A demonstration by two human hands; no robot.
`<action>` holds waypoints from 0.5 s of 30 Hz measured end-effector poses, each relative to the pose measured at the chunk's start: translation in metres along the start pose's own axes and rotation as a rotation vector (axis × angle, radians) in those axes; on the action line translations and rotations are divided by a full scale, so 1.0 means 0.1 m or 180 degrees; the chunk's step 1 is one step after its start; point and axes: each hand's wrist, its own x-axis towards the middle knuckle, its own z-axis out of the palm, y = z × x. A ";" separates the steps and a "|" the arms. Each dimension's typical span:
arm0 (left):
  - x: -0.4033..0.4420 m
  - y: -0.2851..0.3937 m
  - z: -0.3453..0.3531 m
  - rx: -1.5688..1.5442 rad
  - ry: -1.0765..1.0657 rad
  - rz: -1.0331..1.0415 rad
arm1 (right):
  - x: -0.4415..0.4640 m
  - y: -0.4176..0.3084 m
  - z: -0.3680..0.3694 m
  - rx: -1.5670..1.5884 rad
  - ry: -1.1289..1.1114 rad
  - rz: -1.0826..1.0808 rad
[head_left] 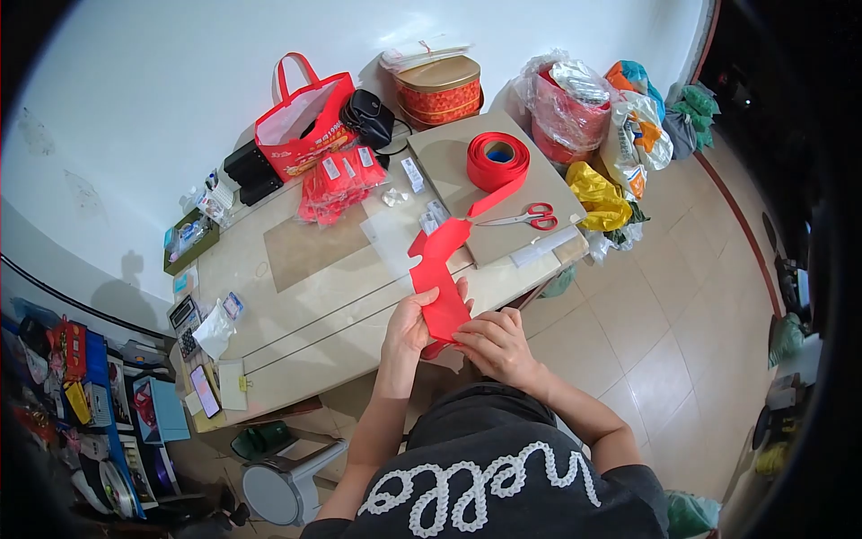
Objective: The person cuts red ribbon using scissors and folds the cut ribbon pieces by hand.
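Observation:
A flat red cut piece (442, 295) with notched edges is between my two hands, in front of my body at the table's edge. My left hand (411, 321) grips its left side, the thumb on top. At its lower right corner my right hand (499, 346) is closed, fingers pressed on the edge. Beyond the piece, a roll of red ribbon (497, 162) lies on a grey-beige board (440, 142), its loose end pointing toward the piece. Red-handled scissors (541, 216) rest on the same board, right of the ribbon end.
On the table (314, 314) are red packets (341, 184), a red bag (305, 126), a black case (367, 119), a round-cornered tin (438, 90), a calculator (185, 314) and a phone (205, 391). A stool (272, 493) stands below; plastic bags (597, 198) sit at the right.

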 end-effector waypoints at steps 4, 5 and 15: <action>0.00 0.01 -0.01 -0.0001 0.0081 0.0016 | 0.03 -0.04 -0.02 0.0165 -0.0004 0.0102; -0.01 0.02 -0.02 -0.0015 0.0104 0.0019 | 0.04 -0.05 -0.04 0.0215 -0.0023 0.0132; -0.05 -0.01 0.04 -0.0066 0.0270 -0.0083 | 0.00 0.06 -0.02 -0.0215 0.0052 -0.0880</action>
